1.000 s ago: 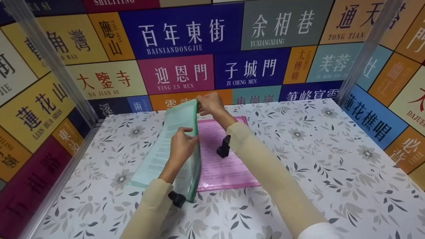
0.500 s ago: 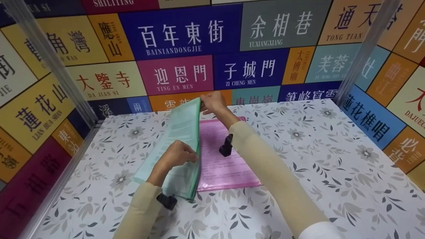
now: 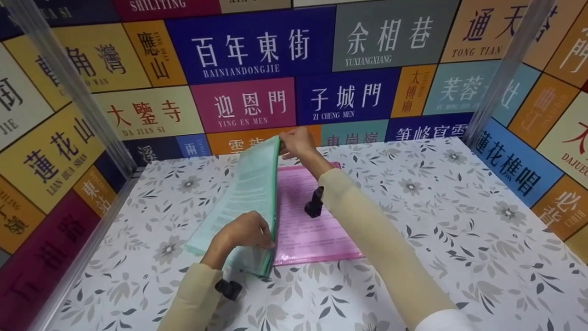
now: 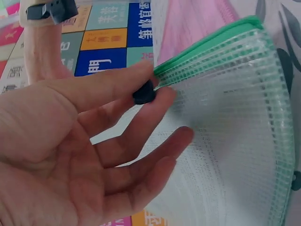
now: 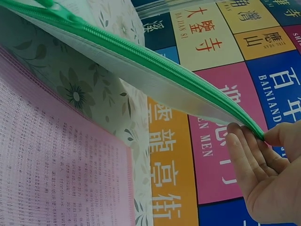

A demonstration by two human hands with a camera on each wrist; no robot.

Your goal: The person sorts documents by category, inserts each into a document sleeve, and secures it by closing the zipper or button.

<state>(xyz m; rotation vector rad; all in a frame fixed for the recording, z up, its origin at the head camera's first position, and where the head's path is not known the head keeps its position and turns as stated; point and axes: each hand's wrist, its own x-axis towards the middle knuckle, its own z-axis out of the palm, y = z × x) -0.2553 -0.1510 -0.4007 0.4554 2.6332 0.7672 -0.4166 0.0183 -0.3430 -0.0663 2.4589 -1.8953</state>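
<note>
A green mesh zipper pouch [image 3: 250,193] with a printed sheet inside stands on its long edge on the table, zipper side up. My left hand [image 3: 243,234] pinches the black zipper pull [image 4: 143,93] between thumb and finger near the pouch's near end [image 4: 235,141]. At the far end, my right hand [image 3: 296,143] pinches the corner of the green zipper strip [image 5: 141,61] with its fingertips [image 5: 244,141]. A pink mesh pouch [image 3: 312,225] with printed text lies flat on the table just right of the green one, under my right forearm; it also shows in the right wrist view [image 5: 56,165].
The table [image 3: 436,220] has a grey floral cover. Walls of coloured sign panels [image 3: 257,50] close it in at the back and both sides. Slanted metal posts stand at the back left [image 3: 69,87] and back right [image 3: 505,69] corners.
My left hand has slid along the pouch's top edge from its middle toward the near end, carrying the zipper pull. My right hand has kept its hold at the far corner.
</note>
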